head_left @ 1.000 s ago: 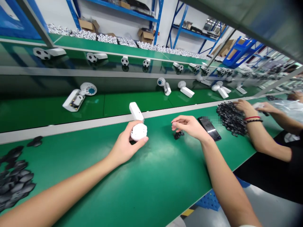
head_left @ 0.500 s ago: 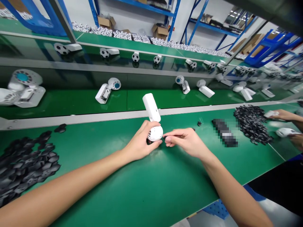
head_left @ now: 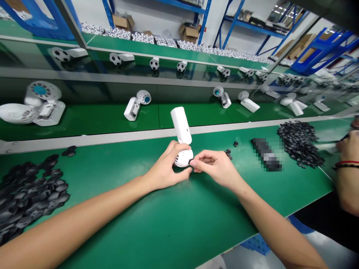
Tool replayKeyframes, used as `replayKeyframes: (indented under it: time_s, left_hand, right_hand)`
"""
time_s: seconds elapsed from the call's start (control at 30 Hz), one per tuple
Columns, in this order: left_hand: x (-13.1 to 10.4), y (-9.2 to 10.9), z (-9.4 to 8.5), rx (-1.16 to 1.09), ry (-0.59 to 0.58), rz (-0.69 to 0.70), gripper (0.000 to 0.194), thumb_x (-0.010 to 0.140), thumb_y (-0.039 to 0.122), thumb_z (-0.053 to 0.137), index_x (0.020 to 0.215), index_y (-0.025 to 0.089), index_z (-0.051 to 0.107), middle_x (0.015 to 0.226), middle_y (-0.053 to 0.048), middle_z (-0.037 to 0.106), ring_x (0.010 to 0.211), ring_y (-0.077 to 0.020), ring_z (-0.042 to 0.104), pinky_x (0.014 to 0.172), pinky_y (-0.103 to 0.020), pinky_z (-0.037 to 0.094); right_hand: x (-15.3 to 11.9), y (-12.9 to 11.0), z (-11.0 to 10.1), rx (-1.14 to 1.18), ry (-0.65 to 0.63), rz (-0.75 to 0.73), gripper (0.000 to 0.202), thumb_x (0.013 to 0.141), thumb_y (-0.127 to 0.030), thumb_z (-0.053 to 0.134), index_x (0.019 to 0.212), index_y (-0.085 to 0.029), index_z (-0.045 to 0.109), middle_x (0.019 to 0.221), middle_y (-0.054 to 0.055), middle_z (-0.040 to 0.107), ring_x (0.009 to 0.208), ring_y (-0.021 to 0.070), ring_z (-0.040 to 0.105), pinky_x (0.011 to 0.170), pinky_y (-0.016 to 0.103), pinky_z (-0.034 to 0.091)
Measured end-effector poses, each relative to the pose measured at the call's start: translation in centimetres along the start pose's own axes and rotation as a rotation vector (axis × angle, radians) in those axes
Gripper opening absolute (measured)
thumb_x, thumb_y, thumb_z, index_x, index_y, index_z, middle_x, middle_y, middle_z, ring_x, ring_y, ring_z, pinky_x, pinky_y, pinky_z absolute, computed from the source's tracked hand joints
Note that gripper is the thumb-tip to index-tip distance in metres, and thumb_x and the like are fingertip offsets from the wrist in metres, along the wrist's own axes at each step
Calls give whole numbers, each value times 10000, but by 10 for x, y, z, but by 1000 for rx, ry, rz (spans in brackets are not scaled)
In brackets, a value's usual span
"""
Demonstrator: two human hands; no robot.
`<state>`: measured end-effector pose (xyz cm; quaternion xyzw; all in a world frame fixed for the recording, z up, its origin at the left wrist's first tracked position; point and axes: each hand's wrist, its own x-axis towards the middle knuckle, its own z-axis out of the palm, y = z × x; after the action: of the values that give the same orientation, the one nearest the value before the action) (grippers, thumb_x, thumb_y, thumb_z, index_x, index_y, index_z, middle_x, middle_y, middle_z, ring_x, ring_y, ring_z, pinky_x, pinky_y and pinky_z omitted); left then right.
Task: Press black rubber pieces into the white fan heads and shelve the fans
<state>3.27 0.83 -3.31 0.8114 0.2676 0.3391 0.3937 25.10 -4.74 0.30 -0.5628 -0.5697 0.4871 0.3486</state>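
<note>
A white handheld fan (head_left: 181, 125) stands tilted on the green table, its body pointing away and its round vented head toward me. My left hand (head_left: 168, 166) is closed around the fan's head, thumb below and fingers over the joint. Between thumb and forefinger my right hand (head_left: 209, 164) pinches a small black plastic piece (head_left: 191, 161), holding it against the right side of the head. The fingers cover most of this piece. A few similar black pieces (head_left: 228, 154) lie just beyond my right hand.
Thin black plastic parts (head_left: 36, 194) lie heaped at the left. A pile of small black pieces (head_left: 300, 142) and a pixelated dark object (head_left: 266, 155) are to the right. More white fans (head_left: 137, 104) rest on the green conveyor behind. A co-worker's arm (head_left: 349, 168) reaches in at the right edge.
My right hand has moved slightly left, bringing the black piece from beside the fan's head up against it. Fans on the conveyor have shifted right. The co-worker's arm has come closer.
</note>
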Motion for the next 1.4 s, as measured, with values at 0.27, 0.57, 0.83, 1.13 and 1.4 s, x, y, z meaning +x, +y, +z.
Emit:
replayKeyframes:
  time_s: [0.27,0.57,0.83,1.13,1.4]
  left_hand:
    - [1,14,7,-78,118,-64,494,870,418,832,1271,258,592,1168,-59,554,1011,-191,605,891,-333,507]
    - [-3,16,7,-22,128,-6,430,894,360,819,1251,255,603,1171,-53,558,949,-155,592,828,-291,488]
    - [-4,16,7,14,98,-14,430,912,337,804,1278,271,587,1139,-31,558,936,-138,581,814,-267,459]
    - [6,14,1,-113,-19,-184,221,984,368,695,1162,243,654,1033,-2,626,795,-121,553,716,-253,416]
    - [2,12,-7,-161,-56,-287,461,993,440,685,1427,311,600,1152,-25,663,845,-149,577,752,-259,464]
  right_hand:
    - [-3,-4,13,-29,143,-37,321,827,-458,855,726,-175,743,728,47,751,632,169,670,596,278,513]
    - [-3,-4,17,-71,147,-87,289,855,-378,820,685,-173,706,715,31,742,610,143,608,568,261,441]
    - [-1,1,14,-24,45,-43,248,884,-347,790,733,-174,697,755,8,727,676,134,603,609,244,434]
    - [4,3,-96,-515,-53,-47,265,1009,-434,652,1057,-218,795,975,30,773,819,161,681,723,270,490]
    - [14,19,-118,-748,-59,212,235,855,-429,788,928,-205,792,851,14,728,764,162,633,664,281,431]
